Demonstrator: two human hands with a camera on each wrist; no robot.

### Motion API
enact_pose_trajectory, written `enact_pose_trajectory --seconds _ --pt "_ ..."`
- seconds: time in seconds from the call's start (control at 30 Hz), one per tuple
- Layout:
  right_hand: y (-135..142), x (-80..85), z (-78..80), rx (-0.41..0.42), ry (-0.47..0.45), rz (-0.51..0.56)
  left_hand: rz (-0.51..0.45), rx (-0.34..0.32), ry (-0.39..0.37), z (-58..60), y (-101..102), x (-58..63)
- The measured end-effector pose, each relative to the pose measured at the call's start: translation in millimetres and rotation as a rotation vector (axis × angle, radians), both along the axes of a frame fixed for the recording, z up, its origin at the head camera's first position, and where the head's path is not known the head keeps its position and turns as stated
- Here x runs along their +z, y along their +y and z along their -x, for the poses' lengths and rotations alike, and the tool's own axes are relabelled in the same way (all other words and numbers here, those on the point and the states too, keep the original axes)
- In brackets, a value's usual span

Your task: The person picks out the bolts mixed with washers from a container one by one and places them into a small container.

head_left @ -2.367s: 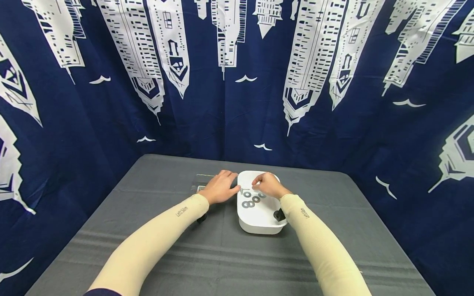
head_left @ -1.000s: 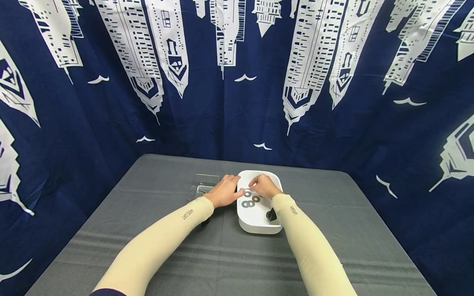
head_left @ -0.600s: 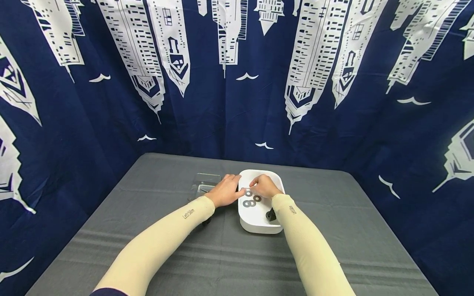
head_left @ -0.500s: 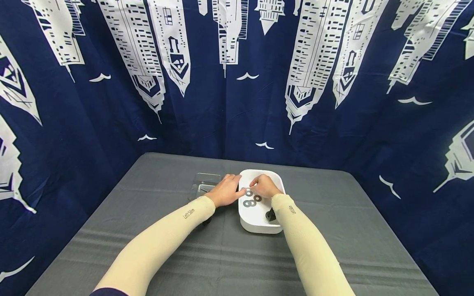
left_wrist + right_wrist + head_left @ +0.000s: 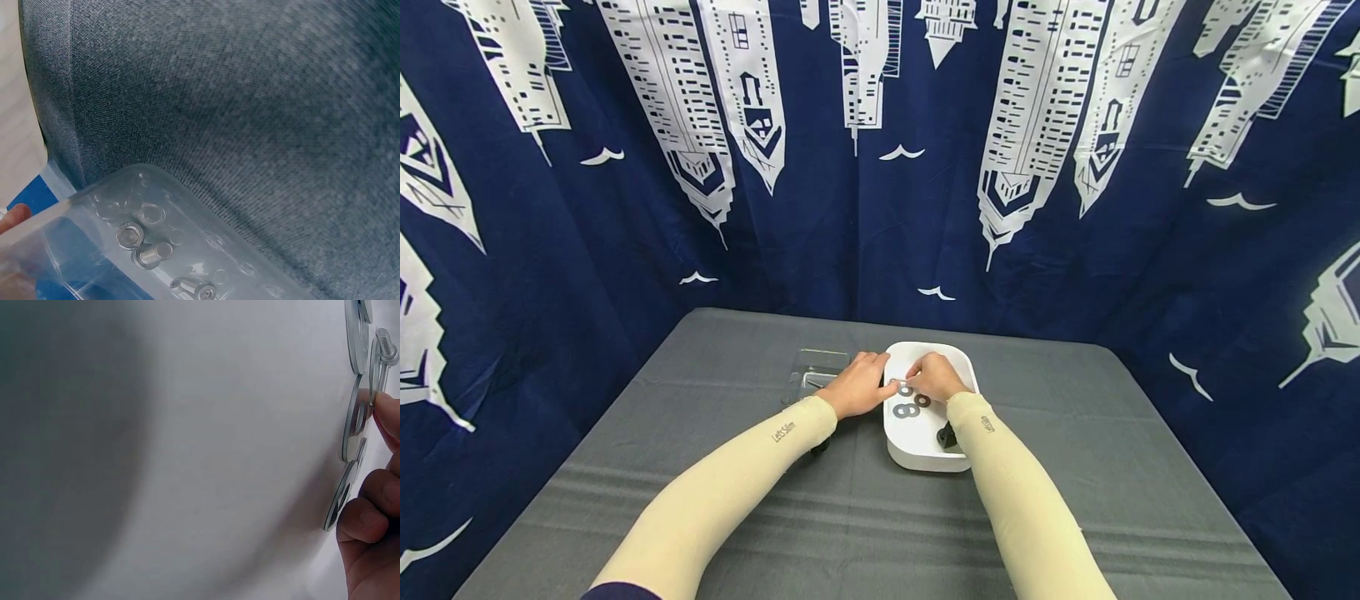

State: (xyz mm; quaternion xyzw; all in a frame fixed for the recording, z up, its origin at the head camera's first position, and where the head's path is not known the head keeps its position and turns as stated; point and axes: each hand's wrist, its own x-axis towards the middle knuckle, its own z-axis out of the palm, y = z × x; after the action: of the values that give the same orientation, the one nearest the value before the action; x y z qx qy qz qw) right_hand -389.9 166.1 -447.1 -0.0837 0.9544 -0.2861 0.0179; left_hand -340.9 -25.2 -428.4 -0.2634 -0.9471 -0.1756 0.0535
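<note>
My right hand (image 5: 936, 378) is inside the white tray (image 5: 925, 461), its fingertips pinching the edge of a thin flat washer (image 5: 374, 370). Beside that washer, in the right wrist view, are metal bolts (image 5: 387, 351). Several grey washers (image 5: 922, 401) lie flat on the tray floor just in front of the hand. My left hand (image 5: 859, 387) lies at the tray's left rim with its fingers extended; its thumb reaches over the rim close to the right fingertips. Whether the left thumb touches a bolt is too small to tell.
Left of the tray, partly behind my left hand, a clear plastic container (image 5: 816, 365) stands on the grey-covered table (image 5: 760, 492). Loose bolts (image 5: 152, 253) lie in it. A black wrist camera (image 5: 947, 437) hangs under my right sleeve. A blue patterned curtain (image 5: 820, 233) encloses the table.
My right hand has moved left and slightly down in the tray, toward the bolts. The left hand has shifted right, its thumb now over the rim. In the last half second both hands barely move.
</note>
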Motion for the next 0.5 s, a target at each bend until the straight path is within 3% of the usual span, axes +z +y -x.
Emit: enact_pose_trajectory --seconds 0.5 --pt "-0.3 1.1 -3.9 0.016 -0.033 -0.019 0.003 0.018 -0.024 -0.7 0.7 -1.4"
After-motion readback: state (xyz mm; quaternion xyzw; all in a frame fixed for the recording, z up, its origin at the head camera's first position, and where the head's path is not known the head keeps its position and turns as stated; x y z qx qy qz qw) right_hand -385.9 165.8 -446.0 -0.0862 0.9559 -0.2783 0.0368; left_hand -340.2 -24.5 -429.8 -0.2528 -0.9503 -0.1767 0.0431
